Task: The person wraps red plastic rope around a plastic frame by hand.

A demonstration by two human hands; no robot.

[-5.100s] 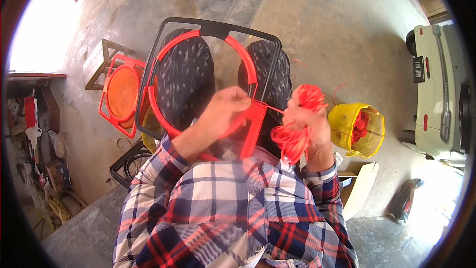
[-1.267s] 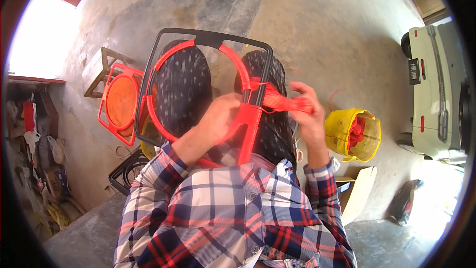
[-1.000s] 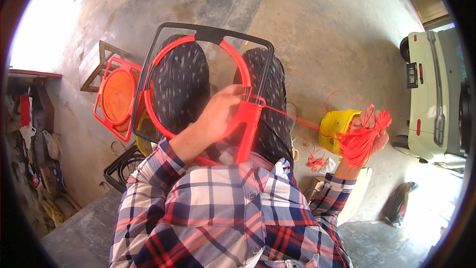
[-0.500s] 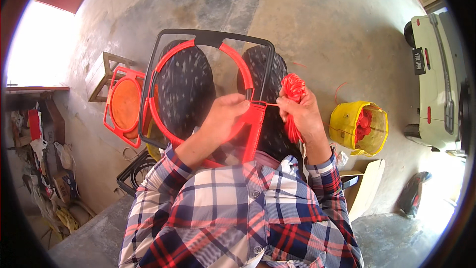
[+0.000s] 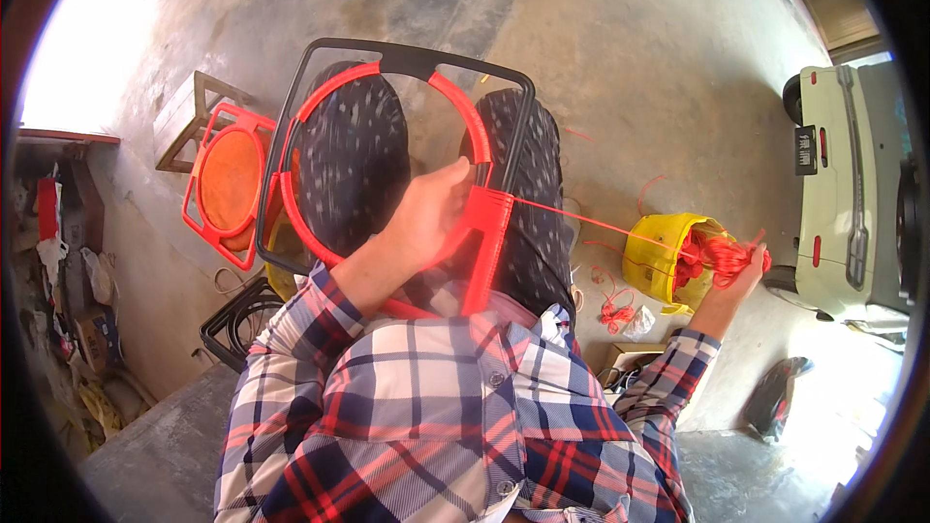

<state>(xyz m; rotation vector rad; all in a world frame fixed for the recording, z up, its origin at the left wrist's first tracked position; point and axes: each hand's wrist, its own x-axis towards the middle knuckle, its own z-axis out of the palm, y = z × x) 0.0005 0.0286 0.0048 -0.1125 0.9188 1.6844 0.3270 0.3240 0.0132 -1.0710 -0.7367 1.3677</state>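
Over my legs lies a black metal frame with a round ring inside it, much of it wrapped in red cord. My left hand is closed round the ring's right side, beside a densely wrapped red corner section. From that corner a taut red strand runs to the right. At its far end my right hand grips a bundle of red cord, out at arm's length beside the yellow bucket. The fingers there are partly hidden by the bundle.
The yellow bucket on the right holds more red cord. Loose red cord lies on the floor near it. To the left are a similar red frame with an orange disc and a wooden stool. A pale vehicle stands far right.
My right hand has swung out to the right with the cord bundle, drawing a long strand tight. My left hand stays at the ring, its thumb lifted a little higher.
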